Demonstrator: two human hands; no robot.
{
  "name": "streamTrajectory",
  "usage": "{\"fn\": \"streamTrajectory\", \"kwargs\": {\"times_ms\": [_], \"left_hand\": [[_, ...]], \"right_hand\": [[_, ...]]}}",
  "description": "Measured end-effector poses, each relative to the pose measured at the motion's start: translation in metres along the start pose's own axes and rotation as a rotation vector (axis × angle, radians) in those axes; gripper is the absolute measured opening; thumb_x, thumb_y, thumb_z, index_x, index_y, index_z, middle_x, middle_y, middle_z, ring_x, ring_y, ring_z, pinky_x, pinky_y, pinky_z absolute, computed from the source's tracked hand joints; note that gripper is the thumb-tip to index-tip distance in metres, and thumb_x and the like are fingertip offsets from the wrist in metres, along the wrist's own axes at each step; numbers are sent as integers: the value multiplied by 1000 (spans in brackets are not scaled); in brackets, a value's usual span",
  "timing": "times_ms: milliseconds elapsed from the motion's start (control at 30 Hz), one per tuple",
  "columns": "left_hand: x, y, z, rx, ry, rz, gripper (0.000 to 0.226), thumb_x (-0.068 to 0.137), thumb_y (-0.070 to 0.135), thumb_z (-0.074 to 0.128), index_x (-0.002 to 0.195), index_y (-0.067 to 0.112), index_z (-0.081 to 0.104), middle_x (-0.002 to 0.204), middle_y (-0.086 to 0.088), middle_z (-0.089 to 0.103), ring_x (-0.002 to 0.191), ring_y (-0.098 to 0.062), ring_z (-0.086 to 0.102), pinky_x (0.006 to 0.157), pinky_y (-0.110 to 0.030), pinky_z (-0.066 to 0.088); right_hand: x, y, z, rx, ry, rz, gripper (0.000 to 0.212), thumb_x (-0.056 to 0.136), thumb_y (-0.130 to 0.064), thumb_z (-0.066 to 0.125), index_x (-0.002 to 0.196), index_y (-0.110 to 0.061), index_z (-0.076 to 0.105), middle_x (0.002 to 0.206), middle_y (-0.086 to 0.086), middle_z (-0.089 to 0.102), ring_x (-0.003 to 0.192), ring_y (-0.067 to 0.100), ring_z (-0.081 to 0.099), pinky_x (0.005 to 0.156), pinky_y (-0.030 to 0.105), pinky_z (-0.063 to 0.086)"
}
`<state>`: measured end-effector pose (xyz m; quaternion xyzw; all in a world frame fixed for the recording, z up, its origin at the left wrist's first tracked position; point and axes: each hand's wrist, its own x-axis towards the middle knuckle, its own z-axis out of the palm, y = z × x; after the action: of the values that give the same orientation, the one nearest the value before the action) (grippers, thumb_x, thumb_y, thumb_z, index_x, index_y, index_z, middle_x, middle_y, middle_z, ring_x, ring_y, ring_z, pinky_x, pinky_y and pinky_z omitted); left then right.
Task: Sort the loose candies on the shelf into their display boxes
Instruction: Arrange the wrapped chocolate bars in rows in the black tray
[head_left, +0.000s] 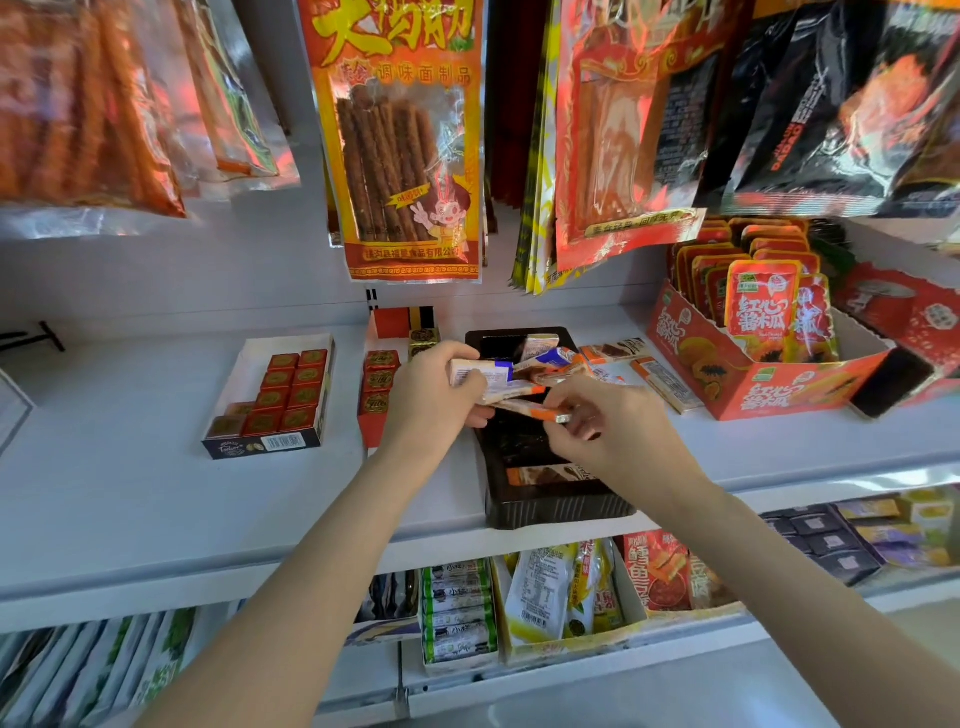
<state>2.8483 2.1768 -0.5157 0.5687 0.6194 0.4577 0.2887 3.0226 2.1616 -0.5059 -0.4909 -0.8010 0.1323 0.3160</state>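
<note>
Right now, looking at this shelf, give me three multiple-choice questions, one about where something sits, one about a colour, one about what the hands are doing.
1. Where does the white tray of square red-foil candies sit relative to the long black display box?
A. to its left B. to its right C. inside it

2. What colour is the cardboard papaya-snack box at the right of the shelf?
A. blue B. red-orange C. green

3. What is the left hand doing?
A. lying flat on the shelf B. hanging empty C. holding a bundle of slim wrapped candy bars

Answers: 1 A, the tray lies further left on the shelf. 2 B, its walls are red-orange. 3 C, its fingers curl round the bars, while the right hand pinches one end.
</note>
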Motion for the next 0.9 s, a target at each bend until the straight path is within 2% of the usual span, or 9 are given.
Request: {"fn": "streamTrajectory", "kwargs": {"times_ms": [67,233,333,433,533,667,733,800,900], "left_hand": [[-1,1,1,-31,-9,-12,23,88,2,52,108,9,58,90,-8,63,55,-12,67,49,-20,55],[-4,4,2,-61,-19,-37,23,87,-2,52,106,5,61,99,-9,60,63,-11,64,51,-21,56],[-5,2,0,-11,-13,-7,22,86,1,55,104,9,63,101,-8,63,72,-13,66,56,-26,58],[-7,2,-1,90,-57,39,26,86,8,58,110,15,62,110,-8,64,91,-17,65,68,-27,58],[-8,3,-2,181,-63,82,31,85,12,61,116,17,59,112,-3,61,91,-8,54,58,-2,45],[-6,0,-5,246,-55,91,33,85,13,61,117,20,58,115,-4,62,90,-7,53,49,-6,41],[-6,-1,-6,284,-55,112,33,86,14,60,118,20,57,116,-4,62,92,-8,55,54,-7,41],[-7,-1,-7,319,-52,144,33,86,14,60,118,18,57,117,-4,63,98,-12,58,63,-10,41],[-7,0,-6,361,-61,151,34,86,14,60,119,17,57,117,-4,63,103,-16,59,65,-10,40]], "right_hand": [[0,4,-5,239,-20,145,13,77,-13,69,78,-25,66,67,-13,63,67,5,63,68,10,49],[8,5,-22,929,-13,440,12,85,-1,57,88,-10,66,82,9,65,73,16,64,72,23,58],[16,10,-25,1083,26,545,11,89,-6,52,96,-11,60,92,7,62,85,20,62,79,26,56],[25,11,-20,1077,52,590,18,91,-7,50,107,-10,55,99,8,59,90,23,63,80,27,55],[34,6,-16,1057,142,643,25,91,-6,48,116,-6,50,90,6,58,79,21,63,71,24,56],[42,9,-22,1021,256,754,29,86,-10,54,115,-9,50,84,3,58,78,18,63,76,26,53],[44,9,-30,920,237,611,26,85,-11,59,109,-7,53,93,8,60,76,16,64,67,22,56],[43,4,-38,759,52,374,16,83,-12,63,98,-8,59,92,8,65,75,17,66,72,24,55],[34,-7,-43,401,-235,103,15,79,-15,68,93,-15,64,83,-2,67,73,6,64,74,13,51]]}}
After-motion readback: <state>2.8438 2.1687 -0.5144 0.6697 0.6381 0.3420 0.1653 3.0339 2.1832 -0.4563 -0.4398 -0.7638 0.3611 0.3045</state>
